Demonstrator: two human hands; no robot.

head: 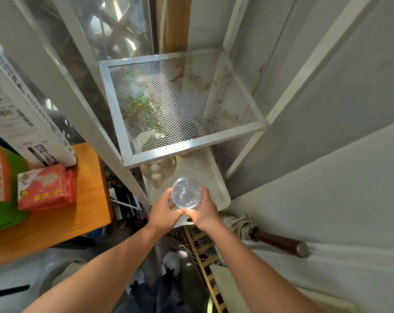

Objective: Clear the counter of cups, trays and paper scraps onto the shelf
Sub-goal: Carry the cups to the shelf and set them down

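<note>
A clear plastic cup point(186, 192) is held upright between both hands, its open mouth facing the camera. My left hand point(163, 212) grips its left side and my right hand point(205, 213) grips its right side. The cup hovers over a white tray point(216, 177) on a lower level of the shelf. Above it, a white metal mesh shelf point(180, 105) spans the frame's middle. A round clear container point(158, 166) with pale lumps in it lies at the tray's far left, partly under the mesh shelf.
A wooden counter point(87, 199) at the left carries a red box point(46, 188), a long white carton point(26, 118) and green packaging point(2, 213). A folded umbrella with a wooden handle point(279, 241) lies at the right. Grey walls close in on the right.
</note>
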